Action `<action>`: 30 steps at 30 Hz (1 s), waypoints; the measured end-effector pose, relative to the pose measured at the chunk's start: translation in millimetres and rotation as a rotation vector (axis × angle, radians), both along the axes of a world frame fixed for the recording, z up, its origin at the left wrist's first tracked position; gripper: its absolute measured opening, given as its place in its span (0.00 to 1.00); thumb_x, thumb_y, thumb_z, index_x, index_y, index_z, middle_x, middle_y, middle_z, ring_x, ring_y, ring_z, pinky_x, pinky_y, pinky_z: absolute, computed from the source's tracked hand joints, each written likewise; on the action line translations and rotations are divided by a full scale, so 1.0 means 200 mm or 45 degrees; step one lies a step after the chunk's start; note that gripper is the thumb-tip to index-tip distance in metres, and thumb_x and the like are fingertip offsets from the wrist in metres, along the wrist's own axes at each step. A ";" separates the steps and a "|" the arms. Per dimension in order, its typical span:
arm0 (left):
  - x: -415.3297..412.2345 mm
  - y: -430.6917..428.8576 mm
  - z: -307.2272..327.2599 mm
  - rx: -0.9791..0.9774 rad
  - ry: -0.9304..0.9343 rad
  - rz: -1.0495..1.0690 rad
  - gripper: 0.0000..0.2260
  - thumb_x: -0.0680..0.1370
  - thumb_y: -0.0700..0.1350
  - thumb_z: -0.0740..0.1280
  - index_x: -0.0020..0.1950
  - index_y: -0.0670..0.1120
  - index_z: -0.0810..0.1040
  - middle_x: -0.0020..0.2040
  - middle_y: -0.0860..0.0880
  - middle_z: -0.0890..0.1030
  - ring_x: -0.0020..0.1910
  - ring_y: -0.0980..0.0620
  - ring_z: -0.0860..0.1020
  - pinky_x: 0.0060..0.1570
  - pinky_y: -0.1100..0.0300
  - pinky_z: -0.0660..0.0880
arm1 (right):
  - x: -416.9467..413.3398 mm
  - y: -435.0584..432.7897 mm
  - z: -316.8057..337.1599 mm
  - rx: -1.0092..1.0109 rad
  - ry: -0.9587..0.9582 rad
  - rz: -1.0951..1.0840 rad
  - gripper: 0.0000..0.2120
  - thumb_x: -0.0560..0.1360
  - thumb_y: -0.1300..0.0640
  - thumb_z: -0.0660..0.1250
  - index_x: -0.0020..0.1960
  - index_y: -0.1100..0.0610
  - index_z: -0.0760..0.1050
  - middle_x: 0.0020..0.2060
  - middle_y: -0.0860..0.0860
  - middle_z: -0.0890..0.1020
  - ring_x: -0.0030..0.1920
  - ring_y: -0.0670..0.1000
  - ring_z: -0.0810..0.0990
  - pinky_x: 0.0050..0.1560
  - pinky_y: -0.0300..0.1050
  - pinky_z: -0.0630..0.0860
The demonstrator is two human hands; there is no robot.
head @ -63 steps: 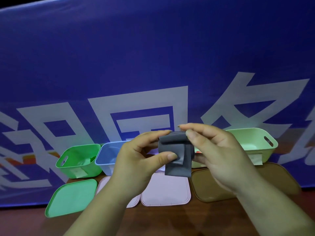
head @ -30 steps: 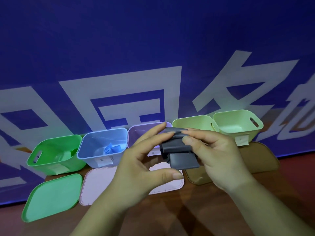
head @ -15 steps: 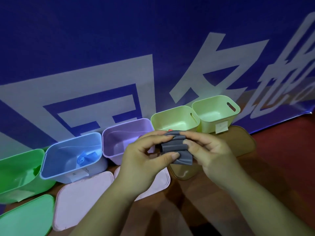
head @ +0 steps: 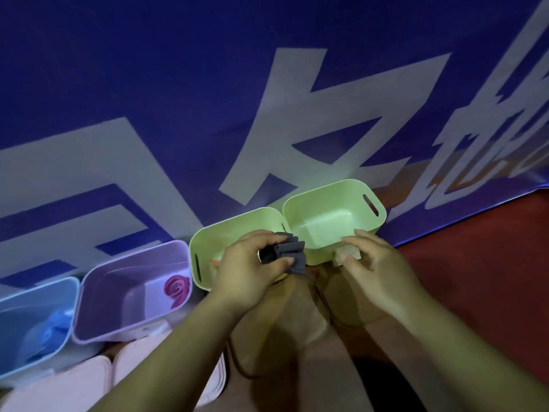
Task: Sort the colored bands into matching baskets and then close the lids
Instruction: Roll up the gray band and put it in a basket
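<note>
Band: your dark grey, folded, rubbery band (head: pixel 286 253) lies roughly crosswise, pleated edges fanned upward, its right end drooping toward you.
Where: over the front rims where the left pale green rounded plastic basket (head: pixel 208 242) meets the right pale green plastic basket (head: pixel 326 203).
Left hand (head: pixel 248 264): thumb and fingers pinch the band.
Right hand (head: pixel 378 270): fingers loose, holding nothing, just beside the right basket's front wall.

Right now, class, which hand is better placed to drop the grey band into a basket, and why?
Left. The left hand pinches the folded grey band right where the left pale green basket meets the right pale green basket; the right hand holds nothing, fingers loose.
</note>
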State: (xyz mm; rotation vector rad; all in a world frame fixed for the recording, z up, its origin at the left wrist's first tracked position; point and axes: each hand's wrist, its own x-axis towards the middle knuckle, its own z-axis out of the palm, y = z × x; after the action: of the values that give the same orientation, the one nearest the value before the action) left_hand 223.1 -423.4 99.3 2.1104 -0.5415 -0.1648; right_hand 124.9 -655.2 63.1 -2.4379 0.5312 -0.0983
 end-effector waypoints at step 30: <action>0.57 -0.96 -0.66 0.949 0.082 -0.542 0.27 0.77 0.58 0.68 0.75 0.58 0.66 0.73 0.49 0.68 0.71 0.45 0.67 0.70 0.52 0.67 | 0.01 -0.65 -0.76 0.266 0.122 -0.175 0.38 0.72 0.39 0.70 0.77 0.45 0.58 0.78 0.49 0.58 0.75 0.53 0.63 0.68 0.46 0.65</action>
State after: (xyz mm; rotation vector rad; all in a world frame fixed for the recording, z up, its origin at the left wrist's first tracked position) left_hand 337.5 -615.1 -33.5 2.6527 -0.9991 -0.7742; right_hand 126.2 -786.2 -88.5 -2.2100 0.7149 0.0165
